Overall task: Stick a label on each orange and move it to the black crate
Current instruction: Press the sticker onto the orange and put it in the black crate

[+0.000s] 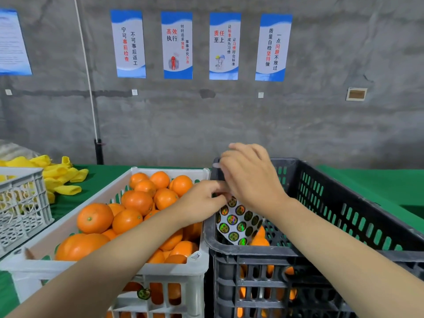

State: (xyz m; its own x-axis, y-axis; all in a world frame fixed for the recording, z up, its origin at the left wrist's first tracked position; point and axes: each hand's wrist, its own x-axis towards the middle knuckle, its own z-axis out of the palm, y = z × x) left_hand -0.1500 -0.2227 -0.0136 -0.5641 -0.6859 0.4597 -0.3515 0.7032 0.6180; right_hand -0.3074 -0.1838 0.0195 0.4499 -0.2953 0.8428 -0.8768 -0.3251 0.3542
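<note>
Left hand (202,200) pinches top edge of label sheet (238,222), held over near-left corner of black crate (344,203). Right hand (252,180) sits just above the sheet, fingers curled down at its top; blurred, can't tell if it has a label. Unlabelled oranges (137,200) fill white crate (66,216), touching the black one on green desk (103,177). A few oranges (259,241) lie in the black crate.

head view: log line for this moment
left hand: pinches white sheet of round labels | right hand: at its top edge, grip hidden | sheet: above black plastic crate
</note>
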